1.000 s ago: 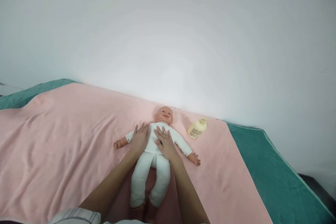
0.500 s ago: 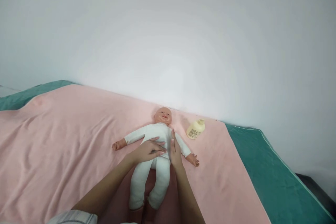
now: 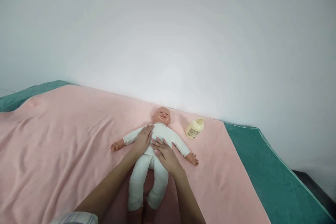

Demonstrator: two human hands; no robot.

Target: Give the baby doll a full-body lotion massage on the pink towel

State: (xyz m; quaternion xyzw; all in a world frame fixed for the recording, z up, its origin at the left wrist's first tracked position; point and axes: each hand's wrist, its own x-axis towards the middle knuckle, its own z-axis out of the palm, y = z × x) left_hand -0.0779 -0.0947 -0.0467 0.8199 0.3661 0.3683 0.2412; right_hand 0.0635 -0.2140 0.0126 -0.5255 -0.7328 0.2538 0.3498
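Note:
A baby doll (image 3: 160, 131) in a white suit lies on its back on a pink towel (image 3: 65, 140), arms spread, head toward the wall. My left hand (image 3: 143, 140) rests flat on the left side of its chest, fingers pointing toward the head. My right hand (image 3: 165, 154) lies flat across its belly, fingers pointing left. Neither hand grips anything.
A small cream bottle (image 3: 194, 128) lies on its side on the towel, right of the doll's head. The towel covers a green sheet (image 3: 267, 178) on a bed against a white wall. The bed's right edge drops off at far right.
My left hand has slid from the doll's belly up to its chest. My right hand has turned from the doll's right side to lie across its belly.

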